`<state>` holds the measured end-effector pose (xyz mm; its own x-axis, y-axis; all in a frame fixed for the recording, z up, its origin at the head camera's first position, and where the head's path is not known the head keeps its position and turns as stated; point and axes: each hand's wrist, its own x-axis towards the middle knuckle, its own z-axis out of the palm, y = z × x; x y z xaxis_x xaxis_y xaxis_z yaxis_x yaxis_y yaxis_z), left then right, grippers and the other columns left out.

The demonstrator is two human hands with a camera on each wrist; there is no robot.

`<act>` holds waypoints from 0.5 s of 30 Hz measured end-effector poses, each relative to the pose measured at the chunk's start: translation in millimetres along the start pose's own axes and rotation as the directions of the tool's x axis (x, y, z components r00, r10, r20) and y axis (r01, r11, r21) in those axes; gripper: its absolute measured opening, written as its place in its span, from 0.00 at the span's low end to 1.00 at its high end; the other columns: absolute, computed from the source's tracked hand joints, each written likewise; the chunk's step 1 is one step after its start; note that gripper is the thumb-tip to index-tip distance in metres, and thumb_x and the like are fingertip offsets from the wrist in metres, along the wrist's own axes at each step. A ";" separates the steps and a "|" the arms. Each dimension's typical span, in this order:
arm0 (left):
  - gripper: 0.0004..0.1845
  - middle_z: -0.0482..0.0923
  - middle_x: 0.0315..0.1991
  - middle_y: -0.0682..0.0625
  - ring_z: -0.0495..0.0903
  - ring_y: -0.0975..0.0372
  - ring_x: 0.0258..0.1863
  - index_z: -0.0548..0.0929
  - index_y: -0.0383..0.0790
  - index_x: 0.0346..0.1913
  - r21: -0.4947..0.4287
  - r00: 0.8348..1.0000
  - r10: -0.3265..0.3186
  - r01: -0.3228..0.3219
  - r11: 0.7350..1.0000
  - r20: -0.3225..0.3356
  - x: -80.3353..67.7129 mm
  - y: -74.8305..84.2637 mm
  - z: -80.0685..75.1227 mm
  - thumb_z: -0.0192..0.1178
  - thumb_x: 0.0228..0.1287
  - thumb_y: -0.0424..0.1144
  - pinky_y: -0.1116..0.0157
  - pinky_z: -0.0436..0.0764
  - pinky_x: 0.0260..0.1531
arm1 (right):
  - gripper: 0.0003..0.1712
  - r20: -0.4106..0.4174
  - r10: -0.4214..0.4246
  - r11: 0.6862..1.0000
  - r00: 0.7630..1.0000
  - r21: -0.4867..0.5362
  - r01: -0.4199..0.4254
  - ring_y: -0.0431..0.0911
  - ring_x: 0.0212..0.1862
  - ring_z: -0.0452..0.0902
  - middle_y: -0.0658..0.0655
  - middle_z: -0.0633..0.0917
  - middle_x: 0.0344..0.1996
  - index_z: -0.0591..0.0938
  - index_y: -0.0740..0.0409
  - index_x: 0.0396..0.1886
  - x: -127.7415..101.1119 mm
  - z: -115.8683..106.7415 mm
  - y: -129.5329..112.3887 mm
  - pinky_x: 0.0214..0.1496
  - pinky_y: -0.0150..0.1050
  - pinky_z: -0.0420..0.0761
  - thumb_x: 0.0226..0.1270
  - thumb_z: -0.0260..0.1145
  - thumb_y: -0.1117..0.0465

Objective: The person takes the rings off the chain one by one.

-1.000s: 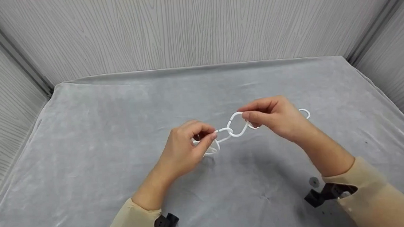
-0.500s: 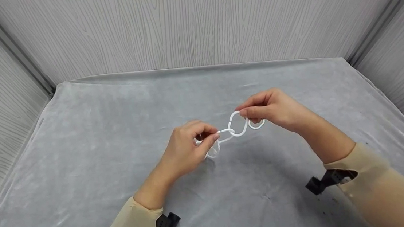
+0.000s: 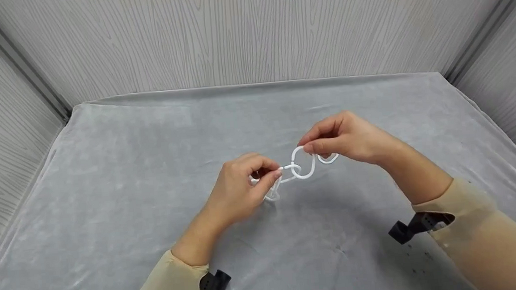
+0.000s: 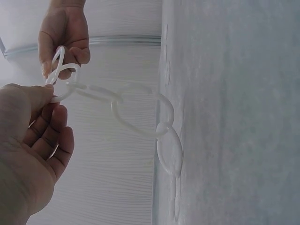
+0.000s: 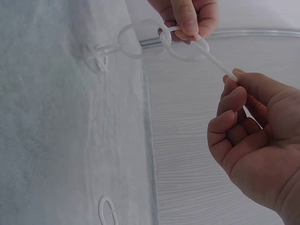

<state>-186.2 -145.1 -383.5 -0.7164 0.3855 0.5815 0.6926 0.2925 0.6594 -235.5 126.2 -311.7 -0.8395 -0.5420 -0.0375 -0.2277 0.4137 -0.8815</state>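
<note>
My left hand (image 3: 238,191) pinches a white plastic chain link (image 4: 58,99) between thumb and fingertips. From it several joined links hang as a chain (image 4: 171,110), down toward the grey cloth in the left wrist view. In my right hand (image 3: 346,137), thumb and forefinger pinch the top of another white link (image 3: 304,177). That link loops through the left hand's link, with a small gap in its left side right at the crossing. Part of the chain is hidden behind the left fingers. Below the right hand, a separate white link (image 3: 328,162) lies on the cloth.
A grey cloth (image 3: 146,145) covers the table and drapes over its edges. Wood-grained panels (image 3: 248,29) stand behind and at both sides. Each sleeved wrist carries a small black camera (image 3: 216,282).
My right hand has shifted slightly away and left, and its link has turned so the gap sits at the crossing. A loose link right of the wrist is now hidden.
</note>
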 end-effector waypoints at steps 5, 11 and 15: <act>0.02 0.83 0.31 0.53 0.80 0.64 0.33 0.90 0.39 0.39 -0.001 1.000 0.015 -0.015 1.000 0.002 0.4 -0.5 1.0 0.69 0.72 0.32 0.59 0.85 0.37 | 0.08 0.009 -0.005 1.000 1.000 -0.017 0.005 0.41 0.33 0.77 0.52 0.87 0.30 0.93 0.58 0.47 0.8 -0.8 0.6 0.38 0.34 0.80 0.72 0.74 0.62; 0.02 0.84 0.32 0.52 0.81 0.64 0.33 0.90 0.38 0.39 -0.008 1.000 0.016 -0.016 1.000 0.006 0.2 -0.1 1.3 0.70 0.72 0.32 0.61 0.85 0.36 | 0.09 0.027 -0.022 1.000 0.999 -0.016 0.022 0.40 0.32 0.76 0.54 0.86 0.29 0.93 0.59 0.47 1.9 1.9 1.1 0.36 0.33 0.80 0.72 0.74 0.63; 0.02 0.83 0.32 0.53 0.81 0.64 0.33 0.90 0.38 0.39 -0.011 1.000 0.006 -0.006 1.000 0.013 0.0 1.1 0.8 0.70 0.72 0.33 0.61 0.85 0.36 | 0.09 0.030 -0.027 0.999 0.999 -0.027 0.028 0.41 0.31 0.75 0.51 0.83 0.26 0.93 0.60 0.47 3.3 3.7 -0.5 0.34 0.32 0.76 0.72 0.74 0.62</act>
<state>-185.4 -144.1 -383.2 -0.7113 0.3986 0.5789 0.6956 0.2811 0.6611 -236.2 121.5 -313.2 -0.8176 -0.5751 -0.0276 -0.2647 0.4180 -0.8690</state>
